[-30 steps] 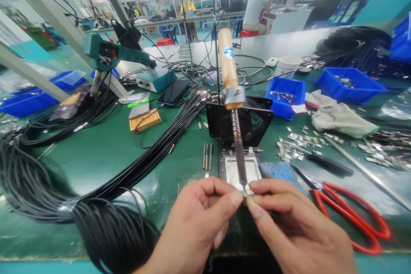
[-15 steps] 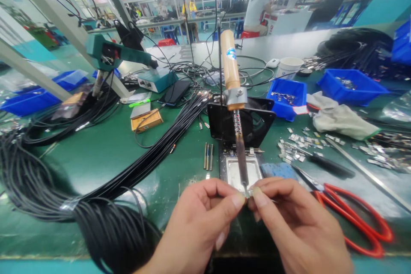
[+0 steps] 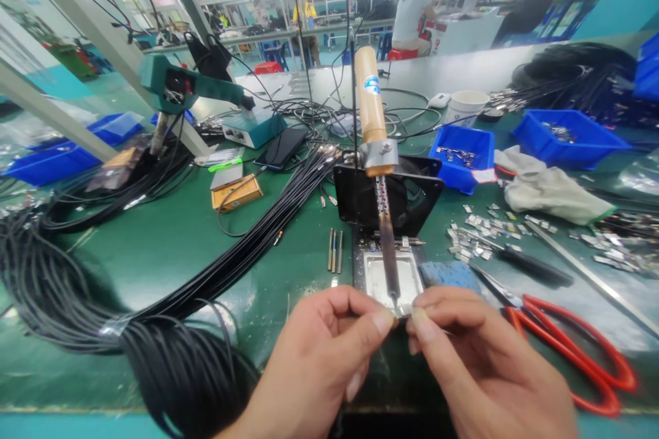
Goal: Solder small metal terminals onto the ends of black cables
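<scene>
Though tiny, metal piece (image 3: 406,309) between fingers (image 3: 424,324)

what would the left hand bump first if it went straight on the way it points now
The left hand would likely meet the iron tip first, with the right hand just beyond; depth is hard to judge.

the soldering iron (image 3: 388,254) blocks the way forward.

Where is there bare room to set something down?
Bare green tabletop lies between the black cable bundle, three thin rods and the left hand; more lies left of that bundle, in front of the wooden box. Crowded: right, with loose metal pieces, glove and scissors; also at the soldering tip, by the right hand.
</scene>
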A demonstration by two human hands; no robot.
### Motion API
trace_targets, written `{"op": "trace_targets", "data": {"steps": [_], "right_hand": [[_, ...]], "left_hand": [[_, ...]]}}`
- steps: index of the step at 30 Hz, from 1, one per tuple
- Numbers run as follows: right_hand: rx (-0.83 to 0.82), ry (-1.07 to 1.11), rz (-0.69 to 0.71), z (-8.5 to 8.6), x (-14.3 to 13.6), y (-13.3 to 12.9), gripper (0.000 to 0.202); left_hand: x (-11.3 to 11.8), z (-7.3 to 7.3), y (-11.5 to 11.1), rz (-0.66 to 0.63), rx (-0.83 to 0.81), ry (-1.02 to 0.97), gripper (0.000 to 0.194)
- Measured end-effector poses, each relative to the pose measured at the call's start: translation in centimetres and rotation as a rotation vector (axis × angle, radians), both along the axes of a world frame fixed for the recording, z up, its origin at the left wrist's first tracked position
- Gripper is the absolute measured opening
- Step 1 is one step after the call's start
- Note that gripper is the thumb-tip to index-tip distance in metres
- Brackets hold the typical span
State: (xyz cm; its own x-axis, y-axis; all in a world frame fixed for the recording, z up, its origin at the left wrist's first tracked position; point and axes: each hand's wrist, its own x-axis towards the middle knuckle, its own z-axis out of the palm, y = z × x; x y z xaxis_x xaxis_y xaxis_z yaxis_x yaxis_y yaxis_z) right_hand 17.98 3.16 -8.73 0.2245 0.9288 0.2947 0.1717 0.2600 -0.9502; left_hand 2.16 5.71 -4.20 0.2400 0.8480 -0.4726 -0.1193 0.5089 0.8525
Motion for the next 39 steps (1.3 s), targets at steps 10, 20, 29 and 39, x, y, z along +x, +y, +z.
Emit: {"op": "trace_targets", "data": {"steps": [10,20,29,39], "right_hand": [[0.076,-0.164,0.004,-0.06,0.48,-0.16,0.013],[0.072,-0.151,0.014,-0.18,0.29,-0.14,0.013],[0.056,-0.165,0.022,-0.12,0.17,0.33,0.014],[0.06,-0.153,0.026,-0.11,0.31,-0.07,0.013]], "left_hand": [[-0.05,-0.2,-0.04,0.007,0.009,0.0,0.024],[-0.27,-0.31,0.01,-0.002,0.014,-0.002,0.026],[-0.25,-0.31,-0.04,0.005,0.011,-0.008,0.026],[-0.3,-0.31,-0.04,0.006,0.007,-0.005,0.025]]}}
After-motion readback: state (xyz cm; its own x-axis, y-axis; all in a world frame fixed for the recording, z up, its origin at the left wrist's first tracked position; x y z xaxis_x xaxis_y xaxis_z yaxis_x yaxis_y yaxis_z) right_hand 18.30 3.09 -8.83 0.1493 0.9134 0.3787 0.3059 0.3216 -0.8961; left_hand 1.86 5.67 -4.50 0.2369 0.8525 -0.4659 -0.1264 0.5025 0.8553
